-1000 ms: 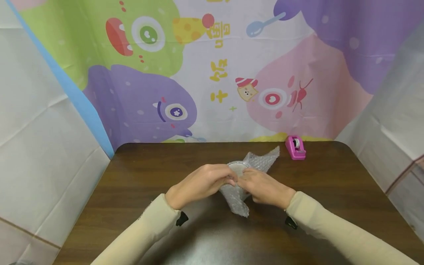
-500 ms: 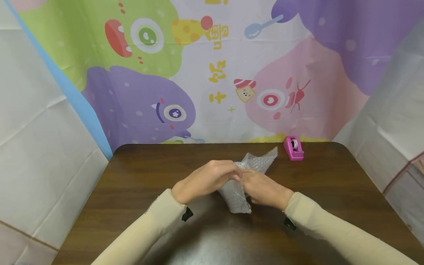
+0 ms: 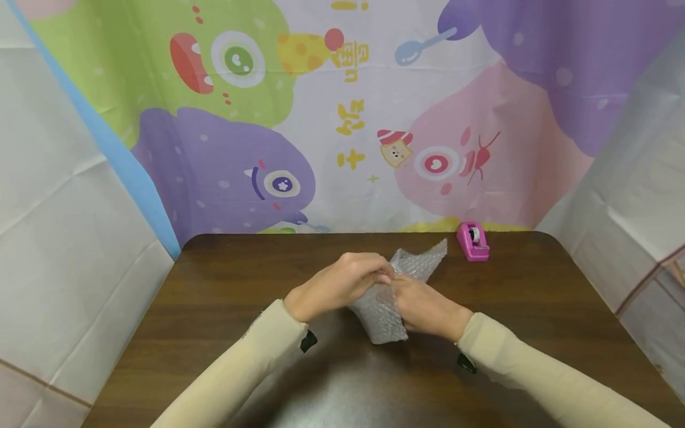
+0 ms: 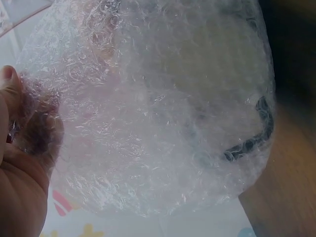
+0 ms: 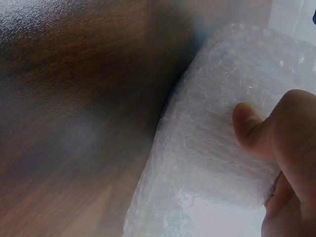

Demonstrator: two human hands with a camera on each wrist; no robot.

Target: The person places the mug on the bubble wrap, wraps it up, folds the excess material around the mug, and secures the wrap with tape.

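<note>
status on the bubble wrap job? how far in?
Done: bubble wrap already covers most of a round object; only its outline shows through in the left wrist view. In hand: left hand and right hand both grip the bundle above the table. Left: a loose flap sticks out behind, and no tape is visible on the bundle; the pink tape dispenser sits untouched at the far edge.

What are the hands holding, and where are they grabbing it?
Both hands hold a bubble wrap bundle around its middle: the left hand grips from the left, the right hand from the right, thumb pressed on the wrap.
</note>
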